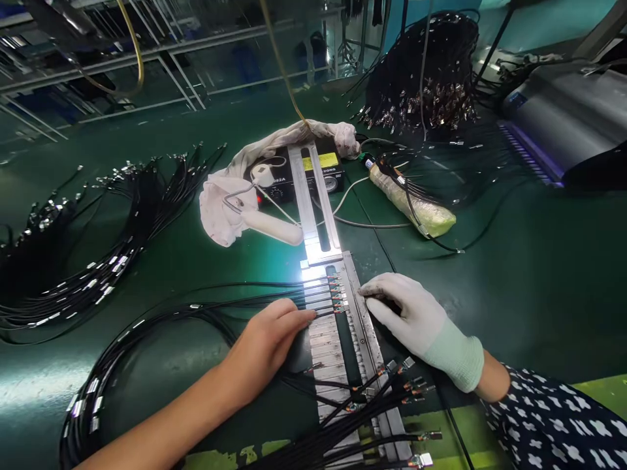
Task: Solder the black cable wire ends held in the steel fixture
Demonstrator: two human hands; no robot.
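Note:
My bare left hand pinches a black cable at the left edge of a slotted metal fixture. Several cables lie side by side in its upper slots, their metal terminals pointing right toward a long metal bar. My right hand, in a white glove with a pale green cuff, has its thumb and forefinger brought together at the bar's right edge. Whatever those fingertips grip, if anything, is hidden. Below my left hand, a loose bundle of black cables crosses the fixture's lower part.
Behind the fixture stands a black control box with a cloth and a white lamp-like handle. A wrapped bottle-shaped object lies to its right. Cable bundles spread at left; a large pile sits behind. A grey machine stands far right.

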